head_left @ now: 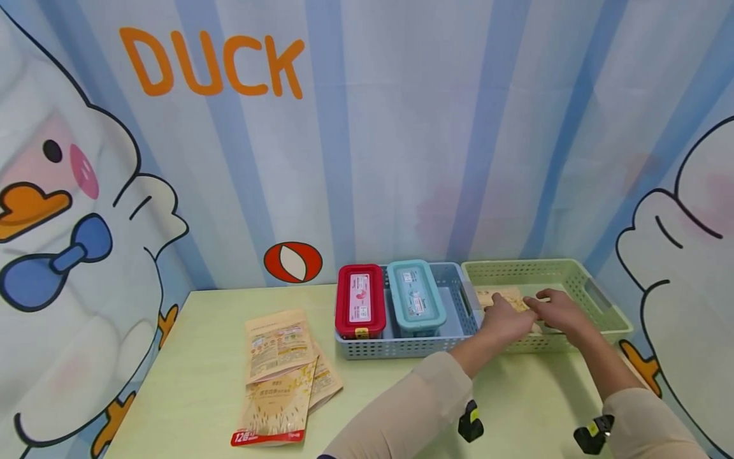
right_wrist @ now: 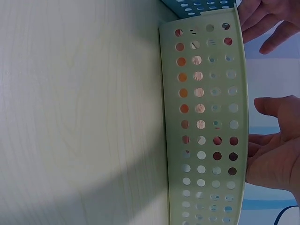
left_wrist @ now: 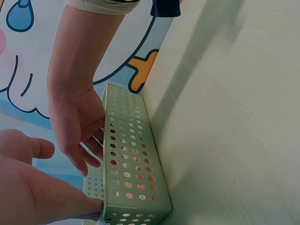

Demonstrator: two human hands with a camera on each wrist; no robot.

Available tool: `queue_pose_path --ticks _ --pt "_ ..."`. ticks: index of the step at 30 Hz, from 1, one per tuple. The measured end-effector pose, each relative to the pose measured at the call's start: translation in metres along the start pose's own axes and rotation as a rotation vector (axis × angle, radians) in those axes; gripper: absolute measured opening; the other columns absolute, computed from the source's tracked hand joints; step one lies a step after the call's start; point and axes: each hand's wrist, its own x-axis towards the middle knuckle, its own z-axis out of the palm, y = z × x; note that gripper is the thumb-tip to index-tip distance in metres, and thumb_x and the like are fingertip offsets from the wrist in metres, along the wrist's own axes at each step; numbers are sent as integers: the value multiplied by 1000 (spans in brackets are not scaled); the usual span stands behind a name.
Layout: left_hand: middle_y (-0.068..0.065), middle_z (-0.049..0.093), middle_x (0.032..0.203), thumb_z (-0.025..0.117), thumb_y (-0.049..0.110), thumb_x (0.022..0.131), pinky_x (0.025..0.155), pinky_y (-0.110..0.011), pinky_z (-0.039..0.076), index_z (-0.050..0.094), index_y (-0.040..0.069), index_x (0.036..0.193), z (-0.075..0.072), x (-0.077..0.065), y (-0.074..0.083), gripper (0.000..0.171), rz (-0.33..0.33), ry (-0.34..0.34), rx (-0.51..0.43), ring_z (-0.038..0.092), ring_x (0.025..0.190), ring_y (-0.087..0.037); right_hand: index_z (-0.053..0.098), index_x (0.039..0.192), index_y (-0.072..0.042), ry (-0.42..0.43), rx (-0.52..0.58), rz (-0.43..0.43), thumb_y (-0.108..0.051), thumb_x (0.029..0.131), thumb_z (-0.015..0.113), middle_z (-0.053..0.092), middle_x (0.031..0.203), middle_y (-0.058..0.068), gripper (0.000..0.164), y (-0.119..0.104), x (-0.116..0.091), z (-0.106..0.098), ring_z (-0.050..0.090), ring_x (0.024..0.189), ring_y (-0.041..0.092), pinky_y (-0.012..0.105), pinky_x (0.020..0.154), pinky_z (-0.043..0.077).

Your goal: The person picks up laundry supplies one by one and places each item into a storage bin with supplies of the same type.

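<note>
While our left hand (head_left: 507,317) and right hand (head_left: 559,310) reach into the green basket (head_left: 533,270), fingers loosely spread, we see a beige pouch (head_left: 515,298) lying inside, just beneath them; whether fingertips touch it, we cannot tell.

Site: looks like a small dressed tabletop booth; whether it sits in a home, shop or studio, I cannot tell. Evidence: a blue-striped cloth backdrop (head_left: 395,159) runs behind and along both sides of my table (head_left: 189,382), printed with large cartoon ducks (head_left: 51,357) and orange "DUCK" lettering (head_left: 211,64). Table top pale, faintly wood-grained. Household goods on it: printed pouches (head_left: 281,376), lidded boxes (head_left: 416,296), perforated plastic baskets (head_left: 395,349). Small black devices (head_left: 471,422) beside my cuffs suggest a recording set.
</note>
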Motion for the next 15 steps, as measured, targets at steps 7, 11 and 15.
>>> queue_pose_path --ticks 7,11,15 --pt "-12 58 144 73 40 99 61 -41 42 34 13 164 -2 1 -7 80 25 -16 -98 54 63 -22 20 153 25 13 -8 -38 -40 116 38 40 147 49 77 0 -1 2 50 132 59 63 102 50" --pt "-10 61 141 73 32 99 65 -42 46 40 14 161 -7 1 -13 73 57 -18 -142 60 72 -23 22 154 24 27 -25 -59 -40 116 39 39 148 49 77 0 -1 4 51 131 59 64 100 50" --pt "-9 63 143 71 34 102 81 -44 56 48 15 156 -21 -1 -18 62 135 -47 -123 69 101 -23 25 154 22 54 -83 -80 -42 115 41 40 148 48 76 -4 0 6 50 131 60 66 97 49"
